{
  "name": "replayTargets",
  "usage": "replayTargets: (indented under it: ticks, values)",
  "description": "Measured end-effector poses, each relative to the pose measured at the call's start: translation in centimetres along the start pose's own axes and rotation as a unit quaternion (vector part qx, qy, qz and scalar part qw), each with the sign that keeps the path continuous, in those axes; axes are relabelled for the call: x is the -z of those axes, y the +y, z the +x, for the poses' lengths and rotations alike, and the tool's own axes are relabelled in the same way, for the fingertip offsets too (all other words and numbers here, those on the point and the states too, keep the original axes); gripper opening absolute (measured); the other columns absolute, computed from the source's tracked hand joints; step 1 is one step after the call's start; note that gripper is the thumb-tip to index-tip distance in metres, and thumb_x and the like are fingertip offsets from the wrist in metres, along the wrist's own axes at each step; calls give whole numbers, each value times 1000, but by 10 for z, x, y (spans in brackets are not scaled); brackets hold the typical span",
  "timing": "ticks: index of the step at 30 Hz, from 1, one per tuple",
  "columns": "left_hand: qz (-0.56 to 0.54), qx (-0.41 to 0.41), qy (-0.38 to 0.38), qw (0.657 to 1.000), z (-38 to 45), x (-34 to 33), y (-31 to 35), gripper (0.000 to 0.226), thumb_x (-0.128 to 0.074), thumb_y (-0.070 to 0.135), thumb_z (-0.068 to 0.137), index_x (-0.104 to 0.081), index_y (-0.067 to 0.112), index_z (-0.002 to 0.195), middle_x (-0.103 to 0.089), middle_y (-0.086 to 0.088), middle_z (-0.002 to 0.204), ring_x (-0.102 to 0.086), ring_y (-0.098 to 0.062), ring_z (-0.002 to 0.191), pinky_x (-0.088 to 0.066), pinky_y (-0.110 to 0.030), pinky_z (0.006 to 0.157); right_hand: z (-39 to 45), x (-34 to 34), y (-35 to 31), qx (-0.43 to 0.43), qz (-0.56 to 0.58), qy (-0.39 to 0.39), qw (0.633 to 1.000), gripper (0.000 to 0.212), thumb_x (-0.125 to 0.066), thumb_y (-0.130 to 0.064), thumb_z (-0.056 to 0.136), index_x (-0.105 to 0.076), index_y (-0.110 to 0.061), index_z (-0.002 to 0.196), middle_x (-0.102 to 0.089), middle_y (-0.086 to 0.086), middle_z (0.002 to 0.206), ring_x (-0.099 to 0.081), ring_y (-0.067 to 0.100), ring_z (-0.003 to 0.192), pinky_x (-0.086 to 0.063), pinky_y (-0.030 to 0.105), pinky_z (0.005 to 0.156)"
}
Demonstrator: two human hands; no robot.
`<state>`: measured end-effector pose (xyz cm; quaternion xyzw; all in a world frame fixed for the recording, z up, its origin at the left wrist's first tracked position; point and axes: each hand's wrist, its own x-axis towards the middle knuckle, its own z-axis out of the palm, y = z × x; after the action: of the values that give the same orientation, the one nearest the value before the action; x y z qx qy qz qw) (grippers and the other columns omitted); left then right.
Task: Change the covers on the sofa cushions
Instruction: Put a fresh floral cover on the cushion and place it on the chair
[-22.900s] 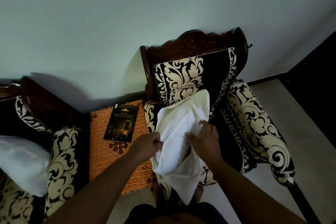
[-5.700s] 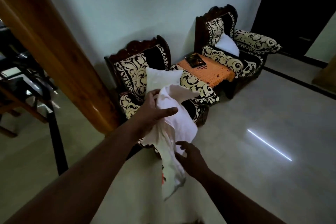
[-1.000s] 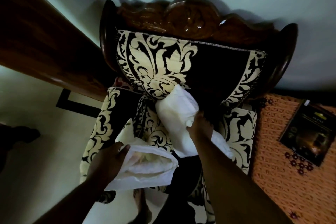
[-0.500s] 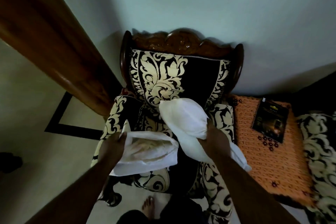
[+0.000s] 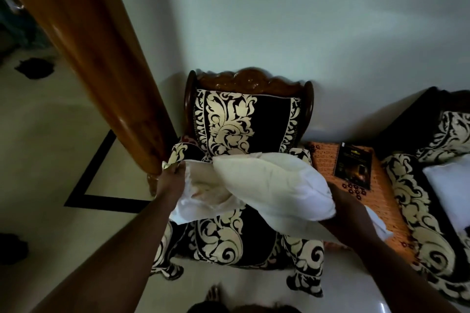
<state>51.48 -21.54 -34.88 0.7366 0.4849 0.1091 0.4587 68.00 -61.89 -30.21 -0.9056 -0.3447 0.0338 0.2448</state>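
A person stands before an armchair (image 5: pixel 244 119) with black-and-cream scrolled upholstery and a carved wooden back, set against a pale wall (image 5: pixel 279 12). The left hand (image 5: pixel 173 180) grasps the rim of a white cover (image 5: pixel 203 201), fingers curled over the cloth at its open mouth, holding it above the left front part of the armchair seat. The right hand (image 5: pixel 348 213) holds a white cushion (image 5: pixel 274 185) from its right end; the fingers lie under and behind the cushion, so their exact curl cannot be told, though the cushion is plainly carried by this hand. The cushion is held clear of the seat, slanting from upper left to lower right, its left corner overlapping the mouth of the cover. A flap of white cloth (image 5: pixel 379 226) shows past the right wrist.

To the right of the armchair stands a side table (image 5: pixel 328 160) with an orange woven cloth; a dark booklet (image 5: pixel 354 165) lies near its back edge. Further right, a second armchair (image 5: pixel 432 185) of the same pattern bears another white cushion (image 5: pixel 447 190) on its seat. A polished wooden post (image 5: pixel 96 66) rises at left. A bare foot (image 5: pixel 213 295) shows on the pale floor (image 5: pixel 50 160) at the bottom edge.
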Motion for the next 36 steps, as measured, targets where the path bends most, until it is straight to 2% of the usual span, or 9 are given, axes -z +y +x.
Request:
replayTargets:
  ticks: [5,9,16,19,22,25,28,32,36]
  values:
    - [25,-50,-9,998,-32,-4,15,44,-44,47,105,-67,19,128,-71,-16,113,-65,-37,105,-53,-45,92,-21,17,16,62,28,15,998,75,-68,-67,78,-60,-18,135,-74,2,114,-71,26,102,-56,43,86]
    - [21,-76,-4,997,-76,-29,39,45,-43,50,104,-68,19,124,-72,-15,107,-67,-34,99,-55,-45,91,-37,31,28,135,-28,41,990,78,-71,-49,75,-50,-15,142,-73,8,114,-71,29,98,-53,38,84]
    - [-7,-119,-17,993,-154,-75,72,35,-49,41,105,-73,17,109,-71,-5,91,-66,-23,88,-49,-29,76,-57,39,42,218,-112,-46,968,113,-74,-30,78,3,-35,161,-66,0,104,-64,21,81,-55,37,73]
    - [35,-150,-43,987,-183,-85,79,38,-46,44,104,-73,18,108,-70,1,84,-63,-15,80,-45,-23,67,-62,36,37,242,-164,-49,955,112,-74,-29,80,3,-36,161,-61,3,100,-61,19,64,-46,30,55]
    - [4,-142,-75,987,-205,-95,84,28,-51,39,104,-74,28,115,-75,8,96,-68,-10,93,-51,-22,81,-60,36,25,238,-193,-76,949,106,-66,-21,86,8,-43,158,-58,4,99,-56,18,55,-37,27,45]
    - [10,-177,-34,984,-221,-101,94,26,-52,25,104,-72,24,121,-72,9,102,-66,-11,98,-46,-17,81,-53,41,-2,202,-188,-148,950,69,-56,-23,95,-26,-45,153,-61,0,107,-67,23,73,-38,29,55]
    - [74,-241,21,967,-232,-99,106,30,-48,31,105,-71,21,122,-76,-4,93,-69,-18,80,-50,-25,73,-47,44,-33,163,-233,-220,933,24,-52,-21,100,-63,-27,121,-70,-1,107,-70,23,93,-46,30,70]
    - [216,-384,31,897,-246,-105,116,42,-39,44,103,-70,21,121,-77,-7,86,-72,-22,75,-54,-34,78,-26,39,-72,111,-244,-280,922,24,-49,-18,102,-64,-10,118,-68,11,113,-66,31,103,-49,37,80]
    - [378,-402,15,834,-240,-99,122,43,-28,49,107,-54,24,129,-73,-5,88,-70,-25,79,-50,-32,64,-10,28,-96,158,-268,-312,898,29,-52,-20,101,-60,-9,126,-68,7,120,-67,27,105,-52,36,86]
